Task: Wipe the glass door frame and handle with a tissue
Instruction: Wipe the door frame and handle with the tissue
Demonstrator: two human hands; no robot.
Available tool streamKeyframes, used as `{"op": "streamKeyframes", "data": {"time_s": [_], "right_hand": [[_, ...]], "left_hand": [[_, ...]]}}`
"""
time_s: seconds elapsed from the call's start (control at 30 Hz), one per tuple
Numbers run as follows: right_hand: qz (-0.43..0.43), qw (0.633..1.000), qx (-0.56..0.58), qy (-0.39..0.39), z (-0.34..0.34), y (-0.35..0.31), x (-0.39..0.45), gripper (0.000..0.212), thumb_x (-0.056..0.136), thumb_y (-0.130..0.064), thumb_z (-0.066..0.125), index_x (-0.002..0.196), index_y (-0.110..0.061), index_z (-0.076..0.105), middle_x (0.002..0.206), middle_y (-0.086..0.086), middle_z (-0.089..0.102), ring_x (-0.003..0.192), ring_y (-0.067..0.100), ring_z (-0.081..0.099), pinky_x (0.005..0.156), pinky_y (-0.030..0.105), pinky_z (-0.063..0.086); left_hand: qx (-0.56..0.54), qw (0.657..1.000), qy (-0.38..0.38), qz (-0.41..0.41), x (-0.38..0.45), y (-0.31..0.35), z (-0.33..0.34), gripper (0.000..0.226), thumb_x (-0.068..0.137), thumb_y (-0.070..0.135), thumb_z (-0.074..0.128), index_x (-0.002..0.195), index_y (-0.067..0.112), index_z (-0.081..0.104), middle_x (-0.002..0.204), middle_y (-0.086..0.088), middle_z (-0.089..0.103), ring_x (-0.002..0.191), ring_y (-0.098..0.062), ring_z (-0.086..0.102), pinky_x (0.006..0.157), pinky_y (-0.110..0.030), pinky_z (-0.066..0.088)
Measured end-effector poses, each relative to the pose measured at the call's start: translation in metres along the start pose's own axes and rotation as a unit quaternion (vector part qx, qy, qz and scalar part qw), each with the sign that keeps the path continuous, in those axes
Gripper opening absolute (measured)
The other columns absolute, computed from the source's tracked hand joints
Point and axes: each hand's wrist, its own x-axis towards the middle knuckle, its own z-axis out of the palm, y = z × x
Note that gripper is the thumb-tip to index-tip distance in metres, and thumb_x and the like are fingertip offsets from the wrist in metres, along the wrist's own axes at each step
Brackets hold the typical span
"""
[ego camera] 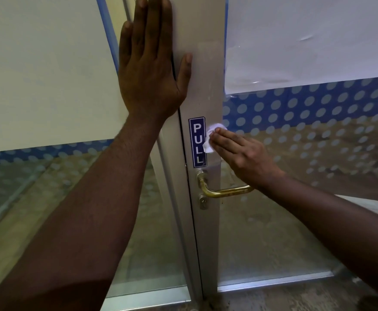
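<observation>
A silver door frame [207, 90] runs vertically through the middle of the view, with a blue PULL sticker [197, 142] on it. Below the sticker sits a brass lever handle [226, 191] and a keyhole. My left hand [152, 63] lies flat with straight fingers against the frame's upper part, thumb spread to the right. My right hand [239, 151] presses a small white tissue [210, 138] with straight fingers against the frame, just right of the sticker and above the handle.
Glass panels with white dotted film [307, 122] and blue strips flank the frame. White paper sheets [307, 37] cover the upper glass on both sides. The bottom rail [273, 281] and rough floor show below.
</observation>
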Motion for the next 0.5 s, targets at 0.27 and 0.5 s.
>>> {"op": "streamKeyframes", "data": {"time_s": [0.27,0.5], "right_hand": [[0.294,0.934,0.174,-0.107,0.014,-0.069,0.004,0.016,0.091,-0.014,0.058,0.095,-0.008,0.072,0.096,0.009,0.070,0.080,0.026,0.066,0.060,0.027,0.041],[0.505,0.799,0.305,-0.116,0.024,-0.075,0.021,0.016,0.092,-0.030,0.064,0.088,-0.018,0.073,0.064,-0.012,0.060,0.053,-0.006,0.059,0.050,0.014,0.051]], "left_hand": [[-0.001,1.000,0.003,-0.002,0.000,0.003,-0.003,0.068,0.107,0.052,0.036,0.147,-0.002,0.043,0.152,-0.023,0.043,0.142,-0.038,0.040,0.120,-0.044,0.025],[0.002,1.000,0.009,-0.007,0.001,0.003,-0.003,0.067,0.106,0.052,0.039,0.146,-0.002,0.046,0.151,-0.023,0.045,0.141,-0.038,0.042,0.119,-0.045,0.028]]}}
